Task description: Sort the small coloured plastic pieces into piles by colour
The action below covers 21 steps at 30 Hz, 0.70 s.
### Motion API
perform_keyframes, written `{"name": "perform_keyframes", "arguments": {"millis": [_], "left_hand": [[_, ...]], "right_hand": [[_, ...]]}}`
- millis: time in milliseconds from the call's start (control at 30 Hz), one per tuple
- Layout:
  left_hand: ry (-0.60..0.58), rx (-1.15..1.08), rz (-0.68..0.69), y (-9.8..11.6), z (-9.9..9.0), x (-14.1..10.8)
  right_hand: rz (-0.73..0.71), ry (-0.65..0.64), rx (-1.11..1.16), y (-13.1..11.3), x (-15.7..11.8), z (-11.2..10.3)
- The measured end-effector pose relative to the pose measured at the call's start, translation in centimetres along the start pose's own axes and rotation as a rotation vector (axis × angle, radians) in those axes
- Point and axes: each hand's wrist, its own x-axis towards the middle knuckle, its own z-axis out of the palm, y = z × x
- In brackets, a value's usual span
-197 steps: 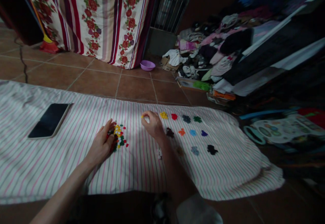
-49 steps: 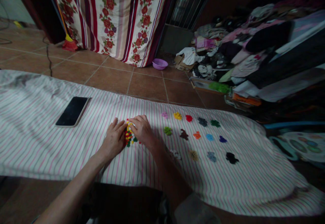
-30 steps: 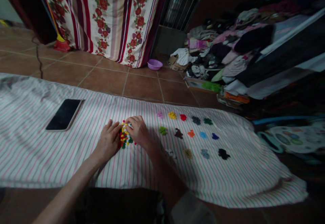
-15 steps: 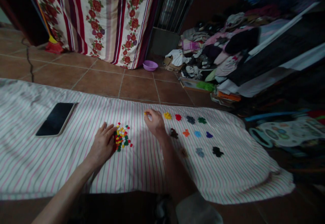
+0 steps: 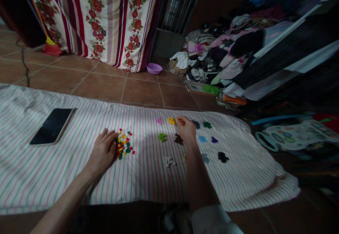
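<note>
- We see the mixed pile (image 5: 123,144) of small red, yellow, white and green pieces on the striped cloth (image 5: 132,184), just right of the left hand.
- Left hand (image 5: 103,149): palm down, loosely extended, at the pile's left edge.
- Right hand (image 5: 187,129): pinched, just right of the yellow pile (image 5: 171,121); we can't tell if a piece is inside.
- Nearby we get the pink pile (image 5: 158,121), lime pile (image 5: 162,137), brown pile (image 5: 178,139), white pile (image 5: 170,161).
- Farther right: black pile (image 5: 222,157).
- Far left: phone (image 5: 51,126).
- Beyond, on the floor: purple bowl (image 5: 154,68).
</note>
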Motion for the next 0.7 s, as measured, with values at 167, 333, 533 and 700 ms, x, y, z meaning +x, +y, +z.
{"name": "perform_keyframes", "arguments": {"millis": [167,333,533,700], "left_hand": [[-0.005,0.0,-0.012,0.1,0.1,-0.1],[-0.022,0.009,-0.022,0.2,-0.1,-0.1],[-0.034,0.012,-0.022,0.3,-0.3,0.0],[-0.023,0.007,-0.017,0.2,-0.3,0.0]], "right_hand": [[0.031,-0.019,0.026,2.0,0.3,0.2],[0.065,-0.063,-0.043,3.2,0.3,0.4],[0.052,-0.107,-0.157,3.1,0.2,0.6],[0.002,-0.093,-0.179,2.9,0.0,0.8]]}}
